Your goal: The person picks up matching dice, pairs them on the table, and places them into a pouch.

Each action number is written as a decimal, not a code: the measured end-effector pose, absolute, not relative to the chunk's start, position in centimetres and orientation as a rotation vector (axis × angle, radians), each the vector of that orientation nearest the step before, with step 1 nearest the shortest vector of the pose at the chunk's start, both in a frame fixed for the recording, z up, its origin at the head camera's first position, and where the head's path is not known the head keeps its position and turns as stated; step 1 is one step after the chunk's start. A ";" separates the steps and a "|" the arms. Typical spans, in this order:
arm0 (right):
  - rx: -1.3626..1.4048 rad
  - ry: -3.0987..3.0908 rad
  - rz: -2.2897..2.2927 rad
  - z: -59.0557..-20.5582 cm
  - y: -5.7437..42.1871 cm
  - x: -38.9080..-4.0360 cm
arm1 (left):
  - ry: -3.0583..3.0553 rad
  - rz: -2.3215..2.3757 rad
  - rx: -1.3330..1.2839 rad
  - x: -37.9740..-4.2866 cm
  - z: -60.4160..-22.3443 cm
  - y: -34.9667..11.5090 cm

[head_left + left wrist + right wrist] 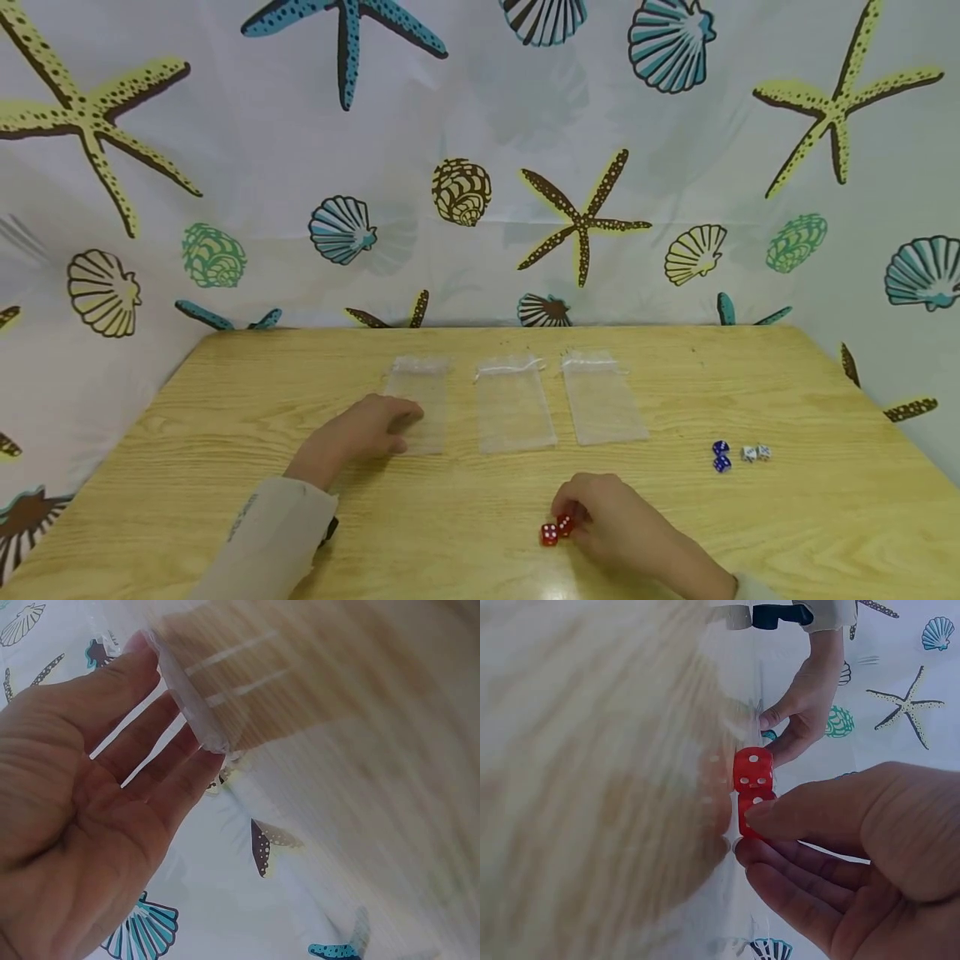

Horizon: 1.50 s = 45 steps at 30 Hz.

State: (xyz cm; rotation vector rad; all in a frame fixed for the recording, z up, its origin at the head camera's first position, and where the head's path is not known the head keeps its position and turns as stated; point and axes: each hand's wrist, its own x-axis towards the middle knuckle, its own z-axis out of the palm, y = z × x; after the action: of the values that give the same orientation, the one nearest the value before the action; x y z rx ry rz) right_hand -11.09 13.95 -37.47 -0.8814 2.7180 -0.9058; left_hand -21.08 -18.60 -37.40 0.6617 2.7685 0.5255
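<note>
Three sheer drawstring bags lie flat in a row: a left bag (429, 433), a middle bag (516, 408) and a right bag (604, 404). My left hand (367, 433) is over the left bag; in the left wrist view its thumb and fingers, spread apart, touch the bag's edge (187, 697). Near the front of the table, my right hand (611, 521) pinches a red die (565, 524) between thumb and fingers. A second red die (549, 534) sits against it, also seen as the upper red die (753, 769) in the right wrist view.
Two blue dice (722, 457) and two white dice (756, 452) sit on the right side of the wooden table (810, 517). A cloth (480, 275) printed with shells and starfish hangs behind the table and along both sides.
</note>
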 end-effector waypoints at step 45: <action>-0.964 2.675 -0.855 -34.9 15.7 -13.7 | 2.878 0.471 0.774 -20.6 -36.8 -16.9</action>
State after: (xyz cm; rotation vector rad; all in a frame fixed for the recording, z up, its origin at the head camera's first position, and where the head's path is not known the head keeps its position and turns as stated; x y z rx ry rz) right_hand -13.65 15.69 -34.94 -0.9639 2.6753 -0.8552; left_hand -20.60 -16.86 -36.84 0.7744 2.8780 0.4713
